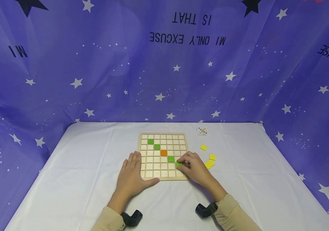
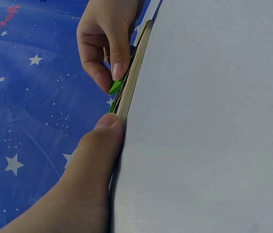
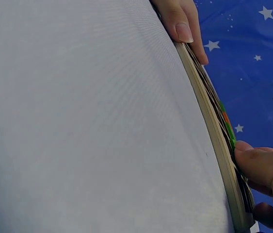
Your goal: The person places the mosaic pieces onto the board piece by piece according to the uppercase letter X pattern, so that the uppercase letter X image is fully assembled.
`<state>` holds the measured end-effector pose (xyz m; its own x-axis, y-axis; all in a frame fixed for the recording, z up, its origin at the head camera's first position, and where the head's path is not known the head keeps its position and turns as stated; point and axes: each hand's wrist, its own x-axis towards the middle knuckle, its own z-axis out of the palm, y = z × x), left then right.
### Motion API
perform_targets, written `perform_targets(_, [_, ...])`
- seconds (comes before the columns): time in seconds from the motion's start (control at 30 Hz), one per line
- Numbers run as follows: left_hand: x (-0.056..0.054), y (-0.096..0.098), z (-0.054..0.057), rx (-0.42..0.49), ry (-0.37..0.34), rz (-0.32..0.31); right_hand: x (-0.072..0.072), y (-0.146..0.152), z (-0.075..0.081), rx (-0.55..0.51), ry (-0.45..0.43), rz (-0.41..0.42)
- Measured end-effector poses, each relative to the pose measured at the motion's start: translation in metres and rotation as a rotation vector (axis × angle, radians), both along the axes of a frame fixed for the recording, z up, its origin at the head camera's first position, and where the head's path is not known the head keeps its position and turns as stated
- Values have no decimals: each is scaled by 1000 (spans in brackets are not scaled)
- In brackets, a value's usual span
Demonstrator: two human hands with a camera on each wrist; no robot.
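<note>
A wooden grid board (image 1: 164, 179) lies on the white cloth. My left hand (image 1: 130, 179) rests at its near left corner, fingers straight along the left side and thumb against the front edge. Between thumb and fingertips, my right hand (image 1: 194, 168) pinches a green tile (image 2: 115, 87) over the board's lower right cells; in the left wrist view that tile looks tilted. An orange tile (image 1: 164, 153) sits mid-board in a diagonal row. Two green tiles are up and left of it, and another green tile (image 1: 171, 159) lies down and right.
Several yellow tiles (image 1: 203, 147) are scattered on the cloth right of the board, some overlapping. Behind them lies a small pattern card (image 1: 202, 130). A purple star-printed curtain (image 1: 164, 80) hangs behind the table. Each wrist wears a black device (image 1: 206, 210).
</note>
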<state>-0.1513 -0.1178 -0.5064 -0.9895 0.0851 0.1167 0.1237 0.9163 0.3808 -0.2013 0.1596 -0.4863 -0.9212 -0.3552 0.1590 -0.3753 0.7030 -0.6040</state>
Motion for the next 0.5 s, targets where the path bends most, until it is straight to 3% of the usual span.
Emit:
perform_targets(0.2, [0, 0, 0, -1, 9, -3, 1, 1, 1, 16, -25, 6])
perform_targets(0.5, [1, 0, 1, 6, 22, -1, 5, 1, 4, 46, 16, 25])
